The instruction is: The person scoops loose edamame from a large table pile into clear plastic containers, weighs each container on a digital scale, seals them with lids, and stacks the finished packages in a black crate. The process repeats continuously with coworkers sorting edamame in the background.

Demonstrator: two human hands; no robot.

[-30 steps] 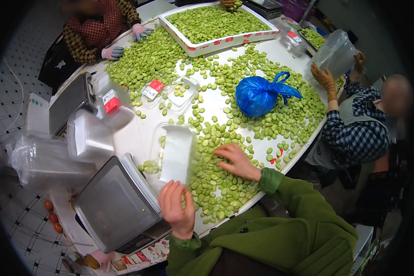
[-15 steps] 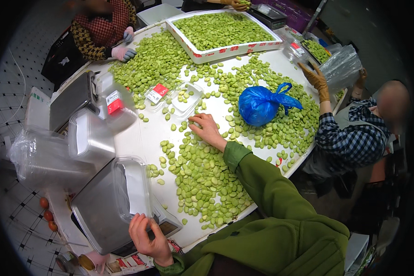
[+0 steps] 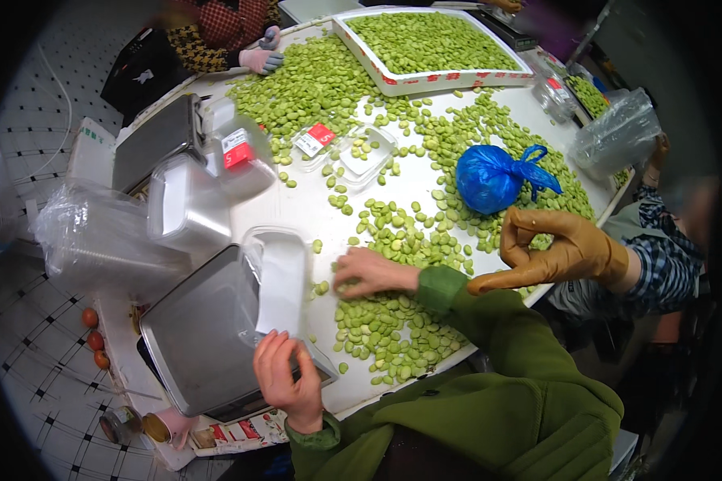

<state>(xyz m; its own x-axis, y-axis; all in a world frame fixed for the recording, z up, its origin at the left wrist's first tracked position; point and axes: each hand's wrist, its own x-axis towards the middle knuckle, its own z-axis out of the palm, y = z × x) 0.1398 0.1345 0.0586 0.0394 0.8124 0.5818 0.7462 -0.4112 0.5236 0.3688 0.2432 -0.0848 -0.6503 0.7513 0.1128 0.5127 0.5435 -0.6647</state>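
My left hand (image 3: 290, 378) is closed on the near end of a clear plastic tub (image 3: 298, 301) with a white liner. The tub tilts at the right edge of a grey-topped scale (image 3: 204, 329). My right hand (image 3: 373, 272) rests over the left side of a heap of shelled green broad beans (image 3: 397, 329); its fingers are apart and bent down, slightly blurred. Close to my right sleeve, a co-worker's brown-gloved hand (image 3: 573, 247) stretches out a finger. A tied blue plastic bag (image 3: 483, 178) sits on beans farther back.
Stacked clear tubs (image 3: 186, 200) and a second scale (image 3: 160, 148) stand at the left. A filled tub (image 3: 365, 152) and a labelled lid (image 3: 313, 143) lie mid-table. A white foam box (image 3: 465, 78) of beans is at the back. A pink-gloved person (image 3: 261, 61) works there.
The view has shifted. The tub has moved right across the scale, toward the beans. My right hand has drawn back nearer the heap. The co-worker's brown-gloved hand has reached toward my right arm.
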